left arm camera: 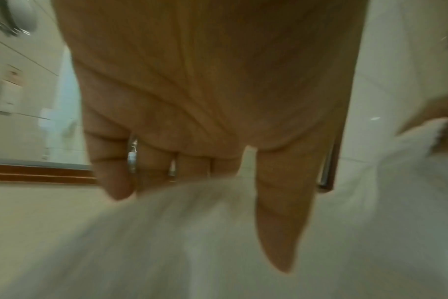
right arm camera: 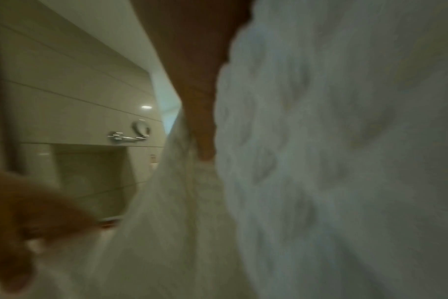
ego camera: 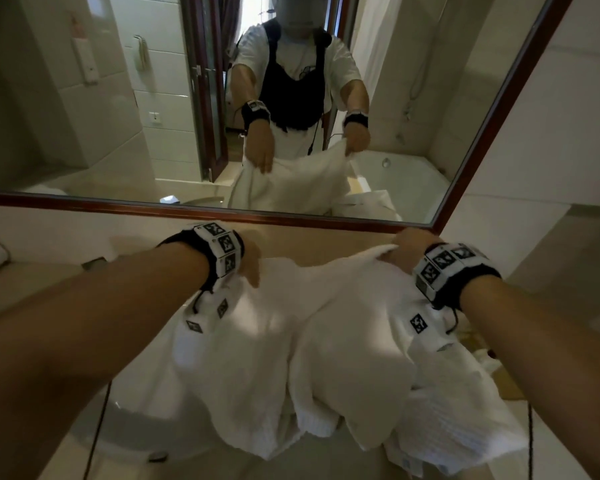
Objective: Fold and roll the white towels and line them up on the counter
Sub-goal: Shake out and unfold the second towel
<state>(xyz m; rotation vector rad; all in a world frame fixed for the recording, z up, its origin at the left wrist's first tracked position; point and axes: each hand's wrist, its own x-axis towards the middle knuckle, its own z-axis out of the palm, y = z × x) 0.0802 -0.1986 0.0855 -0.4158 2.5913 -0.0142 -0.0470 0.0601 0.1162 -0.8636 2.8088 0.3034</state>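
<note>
Hands, two, mine. Right hand: pinching the far top edge of the towel, fingers bunched round the cloth. Left hand: on the same edge further left; fingers point down over the cloth, grip hidden, so whether it pinches I cannot tell. Towel: white, held up in front of the mirror, slack and sagging between my hands, lower part crumpled toward the near edge of the worktop. Advice, as I judge it: draw hands apart until the edge is taut, level both corners, then lay flat before folding.
</note>
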